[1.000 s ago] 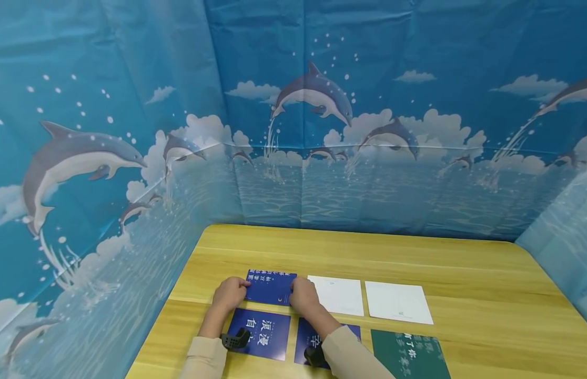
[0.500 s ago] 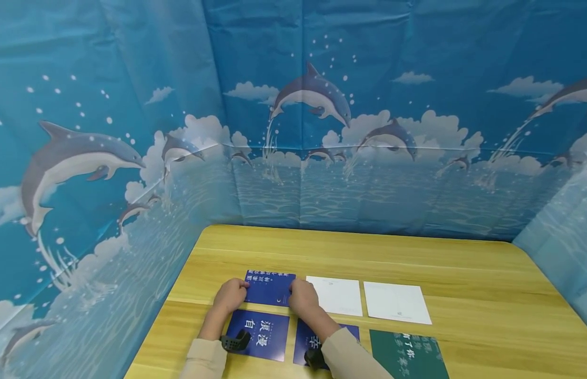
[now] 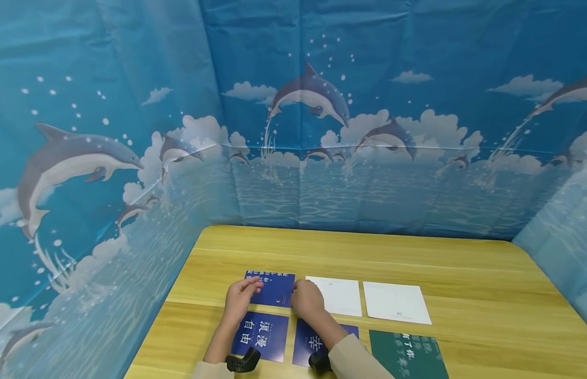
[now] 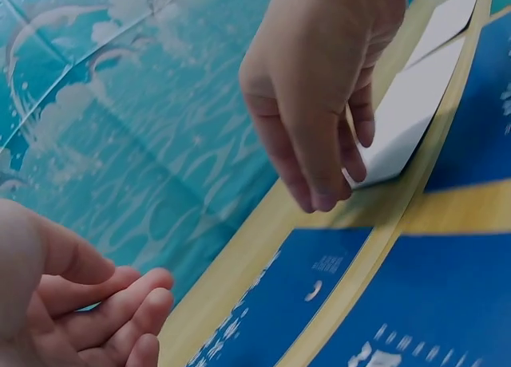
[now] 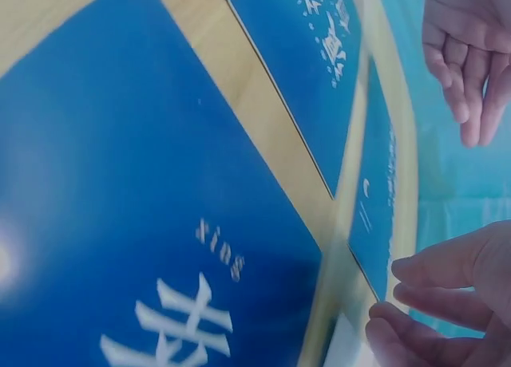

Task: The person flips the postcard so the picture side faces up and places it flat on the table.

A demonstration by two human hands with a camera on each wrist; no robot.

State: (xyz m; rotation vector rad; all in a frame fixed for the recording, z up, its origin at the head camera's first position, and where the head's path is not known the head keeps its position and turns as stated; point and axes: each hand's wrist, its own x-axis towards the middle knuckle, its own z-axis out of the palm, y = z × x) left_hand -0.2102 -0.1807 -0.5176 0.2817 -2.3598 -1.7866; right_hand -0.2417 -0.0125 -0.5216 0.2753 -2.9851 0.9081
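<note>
A dark blue card with white lettering and a small moon lies flat on the wooden table. My left hand hovers over its left side, fingers loosely bent and holding nothing; in the left wrist view the left palm is turned partly up, apart from the card. Beside the card's right edge is my right hand. Its fingers hang loosely curved in the left wrist view, and nothing shows between them. Whether its fingertips touch the card or table cannot be told.
Two white cards lie to the right in the same row. Nearer are two blue cards, the second partly under the right forearm, and a green card. A dolphin-print curtain encloses the table.
My left hand has let go of the blue card's left edge, lifting and turning inward over it. My right hand has shifted slightly off the right edge. The card stays in place.
</note>
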